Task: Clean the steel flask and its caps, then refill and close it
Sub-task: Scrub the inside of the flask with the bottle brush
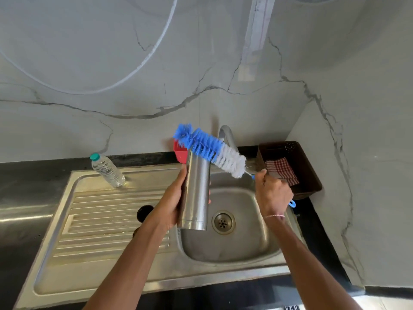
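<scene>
A steel flask [196,193] is gripped upright by the left hand [172,204] above the sink [234,249]; a blue-and-white bottle brush [212,149] is held by the right hand [272,193], slanted across its top.

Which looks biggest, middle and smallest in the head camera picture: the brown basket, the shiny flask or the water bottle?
1. brown basket
2. steel flask, but it is held nearer the camera, so those two are unsure
3. water bottle, plainly smallest

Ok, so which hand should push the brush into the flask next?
Right. The right hand grips the brush by its handle, with the bristles lying across the top of the flask. The left hand is busy holding the flask above the sink.
</scene>
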Tool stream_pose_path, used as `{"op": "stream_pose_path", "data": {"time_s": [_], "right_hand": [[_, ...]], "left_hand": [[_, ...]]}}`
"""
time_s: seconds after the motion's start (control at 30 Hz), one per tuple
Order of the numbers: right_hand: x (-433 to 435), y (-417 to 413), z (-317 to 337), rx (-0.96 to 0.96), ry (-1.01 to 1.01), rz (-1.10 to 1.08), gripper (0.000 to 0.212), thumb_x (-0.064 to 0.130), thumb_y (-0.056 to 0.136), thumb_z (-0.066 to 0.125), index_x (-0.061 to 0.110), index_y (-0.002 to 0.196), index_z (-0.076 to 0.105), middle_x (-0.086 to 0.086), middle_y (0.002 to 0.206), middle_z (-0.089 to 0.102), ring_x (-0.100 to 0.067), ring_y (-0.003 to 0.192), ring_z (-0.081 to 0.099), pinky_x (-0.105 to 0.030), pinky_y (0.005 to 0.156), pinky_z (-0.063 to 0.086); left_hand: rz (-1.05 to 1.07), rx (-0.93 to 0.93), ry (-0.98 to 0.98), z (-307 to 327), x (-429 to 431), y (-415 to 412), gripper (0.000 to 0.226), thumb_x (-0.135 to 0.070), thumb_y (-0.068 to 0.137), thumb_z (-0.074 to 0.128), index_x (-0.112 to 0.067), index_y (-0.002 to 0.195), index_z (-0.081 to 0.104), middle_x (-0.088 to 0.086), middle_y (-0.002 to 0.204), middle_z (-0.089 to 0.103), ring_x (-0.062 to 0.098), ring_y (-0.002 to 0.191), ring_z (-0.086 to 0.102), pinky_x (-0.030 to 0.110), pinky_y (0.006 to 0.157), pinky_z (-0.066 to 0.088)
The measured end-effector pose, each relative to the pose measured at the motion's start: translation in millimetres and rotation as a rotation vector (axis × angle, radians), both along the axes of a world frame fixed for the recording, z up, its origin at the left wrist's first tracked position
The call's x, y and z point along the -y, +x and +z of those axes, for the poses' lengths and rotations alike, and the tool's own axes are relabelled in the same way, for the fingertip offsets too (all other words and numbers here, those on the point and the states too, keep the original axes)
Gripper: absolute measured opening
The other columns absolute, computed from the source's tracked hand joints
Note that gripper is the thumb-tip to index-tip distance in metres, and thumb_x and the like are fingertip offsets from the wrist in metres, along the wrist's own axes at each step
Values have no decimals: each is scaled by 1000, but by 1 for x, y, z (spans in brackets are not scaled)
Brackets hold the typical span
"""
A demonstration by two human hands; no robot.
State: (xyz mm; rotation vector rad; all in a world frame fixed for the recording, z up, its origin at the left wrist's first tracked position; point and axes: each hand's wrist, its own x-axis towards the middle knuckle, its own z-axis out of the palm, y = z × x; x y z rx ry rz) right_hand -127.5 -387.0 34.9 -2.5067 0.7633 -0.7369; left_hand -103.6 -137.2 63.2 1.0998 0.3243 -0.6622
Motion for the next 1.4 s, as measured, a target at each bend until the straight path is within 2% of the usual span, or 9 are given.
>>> {"op": "stream_pose_path", "data": {"time_s": [0.1,0.23,0.33,0.7,0.9,1.0,1.1,1.27,1.4], "right_hand": [[-4,-19,-2,40,-62,69,60,22,96,62,9,39,47,7,38,27,-6,31,17,-13,48,13],[-15,-81,-29,105,-101,283,60,29,93,48,15,35,36,12,39,18,-10,30,15,-8,47,8],[-7,-97,-42,147,-52,302,62,30,94,48,14,36,35,12,40,19,-12,32,15,-13,47,11],[2,-4,-5,120,-102,44,58,34,94,50,12,41,44,3,39,29,-18,33,26,-11,52,11],[-18,-88,-32,97,-95,273,61,29,93,48,14,35,35,11,38,18,-11,31,15,-9,48,8],[-16,-107,-42,120,-49,311,61,29,93,49,14,36,35,13,39,19,-10,33,14,-12,49,10],[-12,-81,-31,133,-94,255,60,28,94,49,14,36,38,7,35,25,-12,30,18,-13,47,13],[-8,-8,2,28,-7,-5,58,29,100,53,1,49,60,-2,38,37,-15,35,25,-24,50,24],[-13,-2,1,32,-7,-8,57,26,99,57,2,47,59,0,42,34,-21,37,30,-25,52,26]], "left_hand": [[51,10,37,9,-1,-4,62,-63,100,50,-11,128,70,19,123,73,35,106,70,56,100,56],[152,-3,44,0,-13,4,33,-45,102,60,-13,101,68,4,82,79,29,105,70,32,67,63],[75,-86,-80,4,-22,8,85,-81,66,76,-10,111,67,11,94,72,28,89,71,42,77,62],[54,-15,-75,0,5,-2,62,-63,104,38,-17,131,69,19,123,73,26,89,73,41,79,58],[213,-36,50,-5,-15,7,36,-36,106,50,-7,92,65,4,65,74,15,66,73,26,53,58],[161,-101,-64,3,-22,10,69,-65,101,41,-6,111,75,12,82,76,21,72,76,32,67,62],[185,6,-9,8,-15,1,49,-35,110,39,2,139,54,15,65,71,13,77,78,23,60,56],[66,40,-20,17,3,-5,71,-68,96,46,-11,131,69,15,121,73,31,89,73,42,79,61],[39,66,-31,16,6,-2,60,-66,100,44,-21,132,69,15,126,73,22,87,72,41,82,57]]}}
